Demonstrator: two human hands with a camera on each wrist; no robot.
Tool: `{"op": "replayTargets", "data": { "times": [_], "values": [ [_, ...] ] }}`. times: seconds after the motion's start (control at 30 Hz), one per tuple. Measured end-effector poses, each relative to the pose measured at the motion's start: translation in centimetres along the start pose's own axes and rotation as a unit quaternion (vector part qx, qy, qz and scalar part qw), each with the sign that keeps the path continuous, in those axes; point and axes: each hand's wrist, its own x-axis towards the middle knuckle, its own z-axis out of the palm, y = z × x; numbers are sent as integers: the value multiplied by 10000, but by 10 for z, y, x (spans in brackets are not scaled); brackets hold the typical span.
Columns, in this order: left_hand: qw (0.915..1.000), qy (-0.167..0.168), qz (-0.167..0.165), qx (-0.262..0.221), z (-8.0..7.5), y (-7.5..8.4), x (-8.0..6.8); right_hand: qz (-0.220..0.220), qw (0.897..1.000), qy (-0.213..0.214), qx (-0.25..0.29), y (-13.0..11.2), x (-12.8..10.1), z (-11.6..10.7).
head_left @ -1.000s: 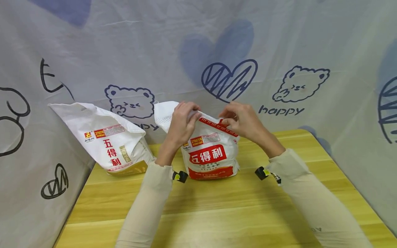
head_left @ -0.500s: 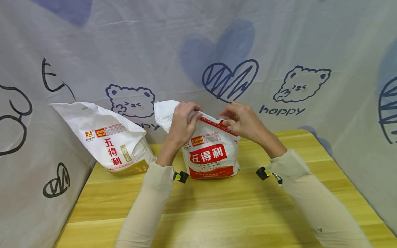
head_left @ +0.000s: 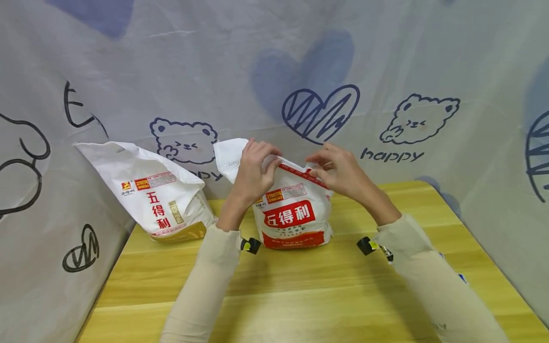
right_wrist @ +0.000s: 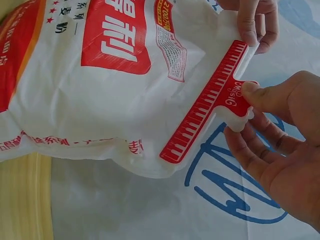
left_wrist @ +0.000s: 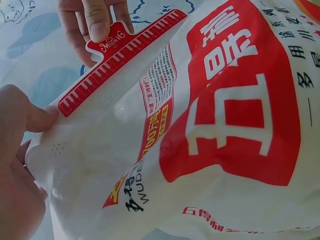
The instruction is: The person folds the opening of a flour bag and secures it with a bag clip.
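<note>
The red bag clip point(right_wrist: 210, 97) runs lengthwise along the flour bag's point(head_left: 293, 214) folded top; right hand point(head_left: 339, 171) pinches its tab, left hand point(head_left: 253, 171) grips the fold at the clip's far end.

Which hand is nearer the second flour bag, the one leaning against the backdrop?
Left. The left hand grips the middle bag's top, on the side toward the leaning bag; the right hand pinches the red clip, farther away.
</note>
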Motion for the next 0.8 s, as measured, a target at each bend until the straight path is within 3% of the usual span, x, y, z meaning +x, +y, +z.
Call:
{"op": "replayTargets", "data": {
  "times": [0.33,0.8],
  "values": [
    [9992,310,172,165,-3,-1,-3,-345,9987,368,-34,5,-8,9],
    [9985,466,255,108,-4,1,-6,-495,9962,671,-260,3,-21,13]
  ]
}}
